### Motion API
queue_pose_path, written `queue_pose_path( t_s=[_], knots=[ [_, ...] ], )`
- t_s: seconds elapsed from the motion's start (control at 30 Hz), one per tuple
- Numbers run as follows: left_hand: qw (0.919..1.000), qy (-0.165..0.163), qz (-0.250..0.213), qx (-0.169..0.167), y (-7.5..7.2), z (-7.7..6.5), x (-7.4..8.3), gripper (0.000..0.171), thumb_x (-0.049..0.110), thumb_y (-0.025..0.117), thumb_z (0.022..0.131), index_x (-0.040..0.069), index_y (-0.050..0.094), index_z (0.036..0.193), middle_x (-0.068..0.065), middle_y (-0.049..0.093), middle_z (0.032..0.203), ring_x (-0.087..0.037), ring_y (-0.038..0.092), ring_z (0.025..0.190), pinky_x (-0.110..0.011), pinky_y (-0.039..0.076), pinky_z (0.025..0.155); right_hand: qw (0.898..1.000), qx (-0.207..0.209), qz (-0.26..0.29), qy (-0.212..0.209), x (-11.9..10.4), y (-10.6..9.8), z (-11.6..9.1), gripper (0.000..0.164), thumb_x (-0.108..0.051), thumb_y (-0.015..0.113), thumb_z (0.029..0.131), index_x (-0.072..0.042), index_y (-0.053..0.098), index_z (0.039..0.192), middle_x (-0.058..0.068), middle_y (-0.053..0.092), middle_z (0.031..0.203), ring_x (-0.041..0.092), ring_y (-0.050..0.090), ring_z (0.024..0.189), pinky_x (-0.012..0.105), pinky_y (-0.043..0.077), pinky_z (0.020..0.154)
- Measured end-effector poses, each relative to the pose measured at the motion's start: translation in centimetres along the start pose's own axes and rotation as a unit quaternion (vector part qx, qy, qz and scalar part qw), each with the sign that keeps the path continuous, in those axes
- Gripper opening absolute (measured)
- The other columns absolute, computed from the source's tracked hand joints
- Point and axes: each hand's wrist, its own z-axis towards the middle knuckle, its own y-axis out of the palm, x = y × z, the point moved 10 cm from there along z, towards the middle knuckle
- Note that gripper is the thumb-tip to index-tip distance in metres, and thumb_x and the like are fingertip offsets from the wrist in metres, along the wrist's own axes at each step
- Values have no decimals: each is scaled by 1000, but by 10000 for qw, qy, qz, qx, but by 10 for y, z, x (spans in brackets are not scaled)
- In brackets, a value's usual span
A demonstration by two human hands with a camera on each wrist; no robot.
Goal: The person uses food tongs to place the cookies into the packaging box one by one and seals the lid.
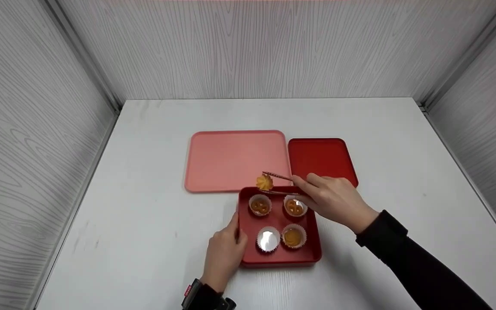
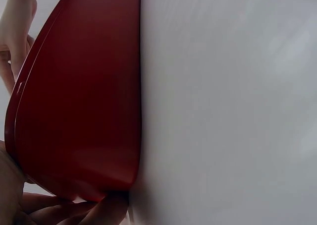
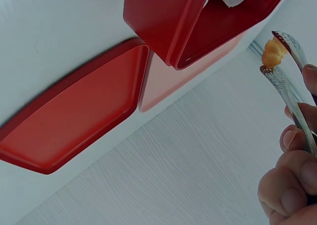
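Observation:
In the head view my right hand holds metal tongs, and a ridged yellow cookie sits between their tips above the far left of a deep red box. The right wrist view shows the perforated tong tips on either side of the cookie. My left hand grips the box's left wall, thumb at the rim and fingers outside. Inside stand paper cups: the two far cups hold pretzel-shaped cookies, the near right cup a yellow cookie, and the near left cup shows its shiny bottom.
A pink tray lies behind the box to the left. Right beside it is a smaller red tray, partly covered by my right hand in the head view. White panels enclose the white table at the back and sides.

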Motion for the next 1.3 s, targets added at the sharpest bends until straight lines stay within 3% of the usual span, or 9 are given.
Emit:
queue_pose_path(
  t_s=[0.2,0.37,0.47,0.67,0.9,1.3],
  knots=[
    [10000,-17,22,22,0,0,-1,53,8,66,90,-3,57,142,-7,65,71,-10,43,59,-28,43,55,9998,170,108,-32,-6,-6,-12,47,-22,87,81,-7,73,123,1,48,72,8,30,51,21,25,46],
    [10000,-20,41,-26,0,0,-1,54,9,66,90,-3,56,143,2,51,61,-9,39,57,-27,40,53,9994,165,282,-89,-14,-8,-25,48,-19,89,78,-7,74,122,0,50,72,6,36,52,19,29,47],
    [10000,6,52,-7,0,0,0,54,9,65,90,-2,56,143,4,47,60,-9,38,56,-26,39,52,9992,150,362,-103,-18,-10,-32,54,-19,90,77,-8,72,127,-2,46,72,5,31,53,19,26,47],
    [10000,8,0,-7,-1,0,1,53,8,65,91,-2,56,143,4,49,61,-9,41,57,-27,40,52,9977,79,647,-174,-25,-12,-43,60,-20,91,74,-10,71,130,-4,40,70,1,23,55,17,19,48],
    [9999,-76,-93,-87,0,0,-1,55,10,64,92,-1,54,145,6,42,59,-8,40,54,-26,39,50,9957,-99,864,-330,-36,-8,-51,54,-20,91,74,-10,74,124,-6,43,70,1,31,53,15,24,48],
    [9997,-106,-163,-143,2,1,-2,56,9,64,91,-2,54,145,1,51,61,-8,41,51,-26,41,50,9901,-743,1171,-201,-41,6,-55,45,-24,88,80,-11,76,121,-5,54,75,0,36,54,15,34,49]
  ],
)
